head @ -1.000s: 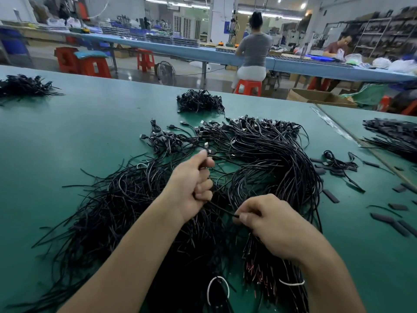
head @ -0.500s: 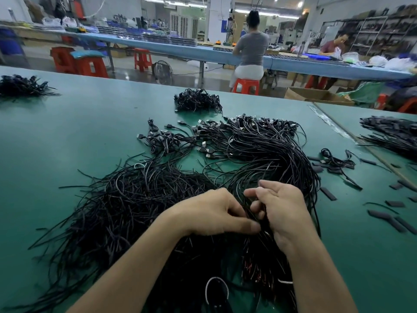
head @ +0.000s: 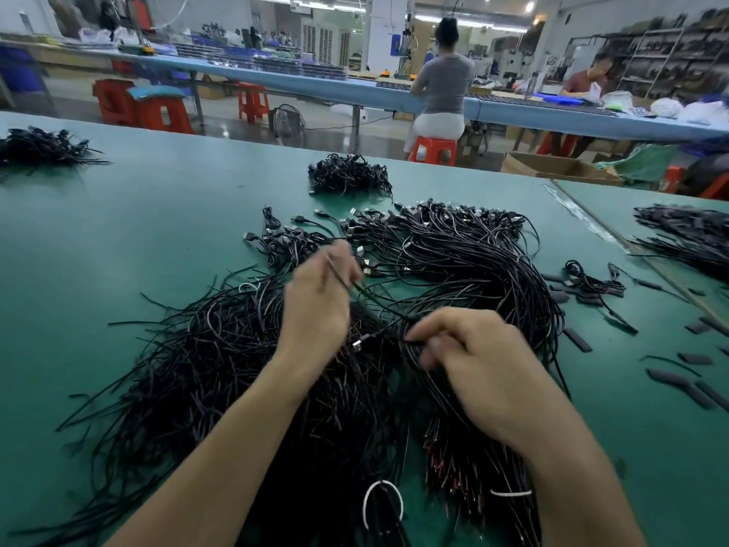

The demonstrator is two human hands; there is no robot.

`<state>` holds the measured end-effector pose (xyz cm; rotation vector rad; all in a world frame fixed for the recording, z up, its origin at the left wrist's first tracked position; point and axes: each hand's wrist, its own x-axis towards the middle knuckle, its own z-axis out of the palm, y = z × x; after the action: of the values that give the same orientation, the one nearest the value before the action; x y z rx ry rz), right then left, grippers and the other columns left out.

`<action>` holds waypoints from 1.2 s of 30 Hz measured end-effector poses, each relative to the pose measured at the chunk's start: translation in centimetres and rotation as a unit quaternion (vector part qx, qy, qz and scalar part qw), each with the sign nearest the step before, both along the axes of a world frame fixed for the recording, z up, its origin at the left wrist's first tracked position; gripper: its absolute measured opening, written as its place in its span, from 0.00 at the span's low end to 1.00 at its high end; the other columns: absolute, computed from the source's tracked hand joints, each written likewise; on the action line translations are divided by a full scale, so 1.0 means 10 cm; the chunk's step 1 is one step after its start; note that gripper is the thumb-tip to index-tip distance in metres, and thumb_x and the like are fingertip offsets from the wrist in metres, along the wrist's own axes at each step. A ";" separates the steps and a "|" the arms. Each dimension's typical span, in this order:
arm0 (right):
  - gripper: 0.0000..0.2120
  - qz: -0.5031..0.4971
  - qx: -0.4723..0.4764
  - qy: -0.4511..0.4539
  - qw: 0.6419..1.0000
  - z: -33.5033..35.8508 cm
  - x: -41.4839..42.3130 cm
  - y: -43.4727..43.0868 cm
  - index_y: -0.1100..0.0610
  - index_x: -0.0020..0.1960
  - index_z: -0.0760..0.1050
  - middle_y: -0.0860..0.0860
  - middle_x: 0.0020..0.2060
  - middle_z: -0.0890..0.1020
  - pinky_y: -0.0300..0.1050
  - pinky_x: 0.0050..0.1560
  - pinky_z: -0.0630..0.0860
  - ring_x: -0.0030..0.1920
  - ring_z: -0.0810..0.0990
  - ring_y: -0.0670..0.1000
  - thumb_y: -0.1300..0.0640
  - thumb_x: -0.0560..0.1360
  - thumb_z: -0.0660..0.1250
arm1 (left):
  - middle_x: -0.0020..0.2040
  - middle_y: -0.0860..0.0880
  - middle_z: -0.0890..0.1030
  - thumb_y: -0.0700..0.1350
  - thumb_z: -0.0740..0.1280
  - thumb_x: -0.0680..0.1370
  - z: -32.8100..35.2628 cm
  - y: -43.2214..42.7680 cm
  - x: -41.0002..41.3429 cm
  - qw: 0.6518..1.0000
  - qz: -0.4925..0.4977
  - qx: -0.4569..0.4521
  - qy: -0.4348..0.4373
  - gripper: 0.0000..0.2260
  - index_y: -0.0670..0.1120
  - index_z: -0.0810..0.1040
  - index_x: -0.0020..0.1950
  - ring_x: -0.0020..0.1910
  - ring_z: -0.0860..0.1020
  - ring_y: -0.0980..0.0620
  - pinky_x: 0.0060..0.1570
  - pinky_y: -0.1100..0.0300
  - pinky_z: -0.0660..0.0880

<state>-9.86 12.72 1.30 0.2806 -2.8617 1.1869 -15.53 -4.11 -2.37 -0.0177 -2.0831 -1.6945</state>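
The left hand (head: 315, 305) has lifted away toward frame centre, fingers pinching one cable (head: 378, 304) now stretched back to the right hand (head: 477, 365), whose fingers clench it above the pile (head: 473, 262): a single cable is likely coming free.

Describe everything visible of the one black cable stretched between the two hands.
The cable is thin, black and rubbery-looking. It runs taut and slanted from the left hand, which pinches it farther away, to the right hand, which pinches it nearer, above the cable pile on the green table. Its ends are hidden.
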 end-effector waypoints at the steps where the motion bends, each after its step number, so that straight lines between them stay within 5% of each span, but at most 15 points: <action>1: 0.17 -0.061 0.022 -0.006 0.998 -0.03 -0.02 0.06 0.43 0.45 0.80 0.47 0.39 0.83 0.33 0.30 0.70 0.28 0.75 0.40 0.62 0.82 0.59 | 0.45 0.45 0.82 0.53 0.55 0.85 0.02 -0.04 0.00 0.996 0.038 0.086 0.010 0.15 0.51 0.74 0.42 0.42 0.80 0.50 0.43 0.59 0.77; 3: 0.15 -0.133 0.060 -0.019 0.989 -0.10 -0.07 0.14 0.44 0.49 0.80 0.49 0.44 0.83 0.44 0.39 0.77 0.37 0.79 0.46 0.60 0.82 0.58 | 0.43 0.50 0.82 0.53 0.56 0.85 0.06 -0.08 0.00 0.985 0.093 0.137 0.047 0.13 0.51 0.72 0.43 0.42 0.80 0.55 0.44 0.64 0.75; 5: 0.14 -0.150 0.101 -0.030 0.983 -0.16 -0.08 0.14 0.45 0.54 0.80 0.51 0.50 0.82 0.49 0.49 0.79 0.45 0.80 0.51 0.58 0.82 0.58 | 0.34 0.56 0.75 0.52 0.56 0.85 0.07 -0.06 0.02 0.988 0.108 0.055 0.099 0.15 0.52 0.68 0.40 0.32 0.72 0.58 0.34 0.67 0.68; 7: 0.15 -0.128 0.106 -0.012 0.986 -0.17 -0.07 0.09 0.46 0.63 0.78 0.50 0.55 0.82 0.42 0.50 0.78 0.48 0.80 0.48 0.58 0.82 0.58 | 0.30 0.57 0.66 0.51 0.55 0.86 0.08 -0.02 0.08 0.982 0.089 -0.071 0.150 0.16 0.52 0.64 0.37 0.28 0.64 0.59 0.31 0.64 0.63; 10: 0.17 -0.050 -0.048 0.047 0.996 -0.11 -0.06 -0.03 0.44 0.69 0.72 0.45 0.54 0.82 0.27 0.33 0.69 0.33 0.77 0.40 0.56 0.83 0.57 | 0.33 0.55 0.67 0.52 0.52 0.85 0.06 0.04 0.14 0.934 0.108 -0.308 0.149 0.16 0.51 0.64 0.38 0.33 0.66 0.53 0.38 0.56 0.65; 13: 0.17 0.010 -0.138 0.034 0.990 -0.06 -0.04 -0.09 0.40 0.61 0.76 0.41 0.48 0.83 0.24 0.39 0.72 0.45 0.81 0.39 0.38 0.79 0.55 | 0.39 0.53 0.68 0.53 0.52 0.84 0.08 0.09 0.19 0.905 0.118 -0.400 0.087 0.12 0.51 0.65 0.43 0.39 0.66 0.52 0.44 0.55 0.64; 17: 0.16 0.060 -0.107 -0.045 0.991 -0.06 -0.02 -0.09 0.47 0.41 0.79 0.46 0.38 0.85 0.44 0.44 0.81 0.35 0.83 0.43 0.41 0.80 0.59 | 0.43 0.51 0.72 0.52 0.53 0.84 0.10 0.01 0.19 0.909 0.107 -0.396 0.067 0.11 0.48 0.70 0.47 0.42 0.70 0.49 0.47 0.52 0.69; 20: 0.25 0.077 -0.247 -0.077 0.963 0.01 0.01 -0.09 0.53 0.44 0.83 0.54 0.40 0.85 0.43 0.39 0.82 0.36 0.83 0.50 0.35 0.78 0.57 | 0.44 0.51 0.72 0.54 0.52 0.84 0.12 0.03 0.19 0.904 0.105 -0.413 0.034 0.12 0.50 0.71 0.49 0.44 0.70 0.49 0.48 0.52 0.69; 22: 0.27 0.085 -0.242 -0.077 0.964 0.02 0.02 -0.11 0.50 0.45 0.83 0.54 0.42 0.85 0.46 0.42 0.83 0.41 0.84 0.52 0.30 0.76 0.58 | 0.44 0.53 0.70 0.55 0.51 0.84 0.11 0.05 0.18 0.897 0.087 -0.432 0.025 0.13 0.51 0.71 0.49 0.44 0.68 0.52 0.46 0.55 0.65; 25: 0.13 0.048 -0.218 -0.052 0.973 -0.04 -0.01 -0.13 0.55 0.42 0.81 0.51 0.37 0.85 0.56 0.43 0.84 0.37 0.85 0.53 0.48 0.80 0.64 | 0.45 0.55 0.71 0.54 0.54 0.83 0.08 0.06 0.18 0.907 0.041 -0.415 0.059 0.10 0.52 0.73 0.51 0.46 0.69 0.54 0.46 0.58 0.66; 27: 0.12 -0.025 -0.270 -0.033 0.962 -0.10 -0.06 -0.10 0.54 0.42 0.80 0.48 0.32 0.83 0.50 0.33 0.83 0.31 0.83 0.50 0.58 0.82 0.62 | 0.43 0.58 0.74 0.55 0.58 0.82 0.09 0.06 0.19 0.924 0.032 -0.377 0.054 0.07 0.56 0.73 0.50 0.42 0.72 0.57 0.39 0.61 0.67; 30: 0.12 -0.102 -0.210 0.080 0.969 -0.18 -0.14 0.00 0.49 0.44 0.81 0.37 0.27 0.78 0.32 0.29 0.71 0.26 0.75 0.39 0.57 0.82 0.62 | 0.30 0.58 0.74 0.60 0.63 0.80 0.09 0.06 0.20 0.931 0.061 -0.360 0.003 0.13 0.55 0.71 0.39 0.29 0.72 0.61 0.27 0.64 0.63; 33: 0.10 -0.131 -0.176 0.161 0.962 -0.21 -0.17 0.06 0.47 0.45 0.82 0.31 0.30 0.78 0.28 0.31 0.68 0.30 0.75 0.37 0.54 0.81 0.65 | 0.22 0.57 0.70 0.62 0.63 0.80 0.13 0.10 0.20 0.945 -0.107 -0.298 -0.085 0.24 0.49 0.70 0.30 0.20 0.66 0.58 0.26 0.62 0.63; 36: 0.06 -0.119 -0.247 0.152 0.950 -0.21 -0.20 0.08 0.44 0.46 0.82 0.42 0.27 0.77 0.42 0.29 0.72 0.26 0.72 0.43 0.50 0.79 0.67 | 0.21 0.56 0.63 0.66 0.56 0.80 0.25 0.10 0.29 0.888 -0.379 -0.180 -0.188 0.29 0.49 0.74 0.29 0.21 0.60 0.55 0.25 0.63 0.60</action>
<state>-11.86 13.55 -0.84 0.0843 -2.1774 1.5854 -12.61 -3.09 0.14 -0.7697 -2.9166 -1.7644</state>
